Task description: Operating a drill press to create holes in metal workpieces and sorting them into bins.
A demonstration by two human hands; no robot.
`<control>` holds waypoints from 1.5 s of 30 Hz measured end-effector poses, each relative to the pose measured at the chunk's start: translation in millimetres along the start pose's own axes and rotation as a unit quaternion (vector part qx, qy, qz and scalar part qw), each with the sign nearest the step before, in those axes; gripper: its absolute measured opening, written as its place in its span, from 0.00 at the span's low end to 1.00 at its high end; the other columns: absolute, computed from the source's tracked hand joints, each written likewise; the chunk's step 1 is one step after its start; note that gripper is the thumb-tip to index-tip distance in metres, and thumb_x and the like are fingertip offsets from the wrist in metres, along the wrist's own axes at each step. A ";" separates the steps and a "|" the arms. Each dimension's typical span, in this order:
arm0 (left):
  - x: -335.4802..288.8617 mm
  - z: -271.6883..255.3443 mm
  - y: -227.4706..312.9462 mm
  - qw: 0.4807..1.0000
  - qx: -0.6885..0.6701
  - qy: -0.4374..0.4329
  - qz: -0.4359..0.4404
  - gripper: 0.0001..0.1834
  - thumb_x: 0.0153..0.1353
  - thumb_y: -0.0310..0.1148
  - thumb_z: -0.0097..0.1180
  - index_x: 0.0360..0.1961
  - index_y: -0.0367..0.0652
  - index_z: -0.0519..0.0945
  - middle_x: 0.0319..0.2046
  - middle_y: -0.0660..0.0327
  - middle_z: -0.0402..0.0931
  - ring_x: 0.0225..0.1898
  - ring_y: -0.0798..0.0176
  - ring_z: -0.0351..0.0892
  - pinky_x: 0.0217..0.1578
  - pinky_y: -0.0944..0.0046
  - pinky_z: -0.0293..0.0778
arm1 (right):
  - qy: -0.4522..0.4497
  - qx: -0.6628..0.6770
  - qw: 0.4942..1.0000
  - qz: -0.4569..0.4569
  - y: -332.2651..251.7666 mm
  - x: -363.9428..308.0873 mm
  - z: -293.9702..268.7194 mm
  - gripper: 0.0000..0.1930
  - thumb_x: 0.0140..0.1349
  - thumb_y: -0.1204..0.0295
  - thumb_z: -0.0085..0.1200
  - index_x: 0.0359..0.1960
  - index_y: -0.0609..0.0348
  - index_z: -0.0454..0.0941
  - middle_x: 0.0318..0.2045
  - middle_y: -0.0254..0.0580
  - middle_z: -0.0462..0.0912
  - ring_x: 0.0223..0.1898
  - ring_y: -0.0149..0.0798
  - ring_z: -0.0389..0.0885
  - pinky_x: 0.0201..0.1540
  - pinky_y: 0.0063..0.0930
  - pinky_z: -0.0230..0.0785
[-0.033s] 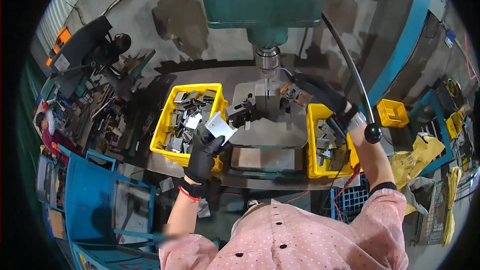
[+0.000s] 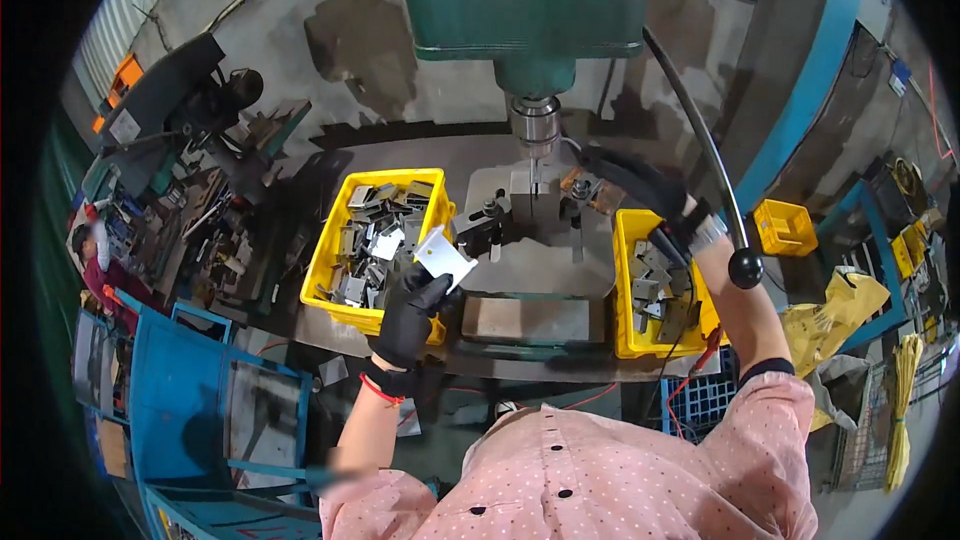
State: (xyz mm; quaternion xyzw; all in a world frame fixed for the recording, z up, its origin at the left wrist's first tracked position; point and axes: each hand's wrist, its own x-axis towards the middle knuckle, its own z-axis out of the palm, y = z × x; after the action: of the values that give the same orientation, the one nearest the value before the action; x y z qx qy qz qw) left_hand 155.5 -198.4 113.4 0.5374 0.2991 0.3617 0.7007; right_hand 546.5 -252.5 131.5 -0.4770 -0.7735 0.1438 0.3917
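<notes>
My left hand [image 2: 405, 325], in a black glove, pinches a shiny bent metal bracket [image 2: 443, 258] with a small hole near one corner. It hangs beside the right edge of a yellow bin [image 2: 312, 275] holding many similar brackets. Black-gloved too, my right hand [image 2: 650, 185] is closed round a black air blow gun [image 2: 672, 248], whose thin bent nozzle points toward the drill chuck [image 2: 535, 122]. The glove hides much of the gun. Below the chuck, a drill bit stands over a clamped fixture [image 2: 525, 202] on the drill press table [image 2: 555, 265].
A second yellow bin [image 2: 625, 325] of brackets stands right of the press table, under my right forearm. The press lever [image 2: 705, 130] with a black knob [image 2: 746, 268] rises beside that arm. A smaller yellow bin [image 2: 785, 228] sits farther right. Another machine [image 2: 190, 110] stands left.
My left hand has shifted very slightly to the right with the bracket. My right hand has drawn a little to the left. Both keep their hold.
</notes>
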 end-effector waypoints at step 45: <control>38.0 70.5 -29.2 0.962 0.251 0.075 0.076 0.07 0.57 0.29 0.54 0.28 0.37 0.79 0.20 0.66 0.78 0.22 0.77 0.73 0.24 0.74 0.68 | -0.097 0.047 0.992 0.059 50.1 -74.3 -43.7 0.20 0.64 0.65 0.45 0.56 0.60 0.68 0.55 0.45 0.69 0.53 0.40 0.70 0.58 0.29 0.59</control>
State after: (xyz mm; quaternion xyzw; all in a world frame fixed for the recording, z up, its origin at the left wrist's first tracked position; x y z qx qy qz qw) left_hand 239.1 -209.4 101.1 0.6886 0.3901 0.3667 0.4891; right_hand 627.9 -297.1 95.2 -0.4865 -0.7710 0.2481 0.3275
